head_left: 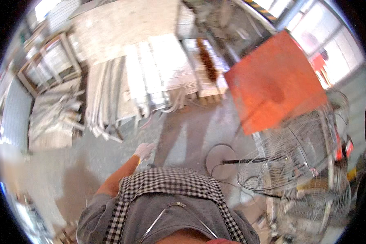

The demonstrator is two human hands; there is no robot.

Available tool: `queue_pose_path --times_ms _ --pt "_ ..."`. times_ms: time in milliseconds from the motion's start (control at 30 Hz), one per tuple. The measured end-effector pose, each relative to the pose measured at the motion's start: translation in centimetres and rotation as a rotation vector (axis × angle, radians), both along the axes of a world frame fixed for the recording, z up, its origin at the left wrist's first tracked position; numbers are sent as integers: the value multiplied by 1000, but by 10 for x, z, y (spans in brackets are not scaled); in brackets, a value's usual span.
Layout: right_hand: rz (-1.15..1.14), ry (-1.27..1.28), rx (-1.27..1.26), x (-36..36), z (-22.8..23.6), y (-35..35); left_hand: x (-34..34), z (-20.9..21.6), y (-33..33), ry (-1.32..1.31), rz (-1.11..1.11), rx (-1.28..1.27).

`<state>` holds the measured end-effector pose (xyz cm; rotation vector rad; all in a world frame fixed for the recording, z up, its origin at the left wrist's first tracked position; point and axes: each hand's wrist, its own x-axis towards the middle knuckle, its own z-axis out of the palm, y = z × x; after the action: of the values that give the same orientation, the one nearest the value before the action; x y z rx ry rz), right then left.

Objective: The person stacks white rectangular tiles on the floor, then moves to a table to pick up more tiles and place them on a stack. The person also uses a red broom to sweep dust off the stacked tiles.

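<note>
My left hand (144,151), in a pale glove, reaches forward over the grey floor in front of my checked apron (171,179). Blur smears its fingers, so their grip cannot be made out. A small yellow spot shows just below the wrist, too small to name. Ahead of the hand lies a stack of flat boards (105,81), with pale and grey strips (117,87) draped over its front edge. White sheets or strips (150,69) cover the stack beside it. My right hand and forearm are out of sight.
To the right, a large orange-red board (276,81) stands near wire-caged fans (268,162) and a round fan base (221,160). Cables trail over the floor. At the left are a pile of strips (57,110) and a wooden frame (65,55). A brown bristly thing (207,61) lies farther back.
</note>
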<state>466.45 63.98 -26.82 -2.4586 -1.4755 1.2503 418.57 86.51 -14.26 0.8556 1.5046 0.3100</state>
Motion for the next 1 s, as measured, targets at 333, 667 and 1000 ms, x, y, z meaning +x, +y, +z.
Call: queue_pose_path --times_ms 333,667,1000 --pt "-839 622 -101 -62 67 192 47 32 121 -247 -14 -180" --pt "-529 347 544 137 -36 342 15 -59 271 -104 242 -171" --pt "-724 482 942 244 105 617 46 -101 396 191 52 -199"
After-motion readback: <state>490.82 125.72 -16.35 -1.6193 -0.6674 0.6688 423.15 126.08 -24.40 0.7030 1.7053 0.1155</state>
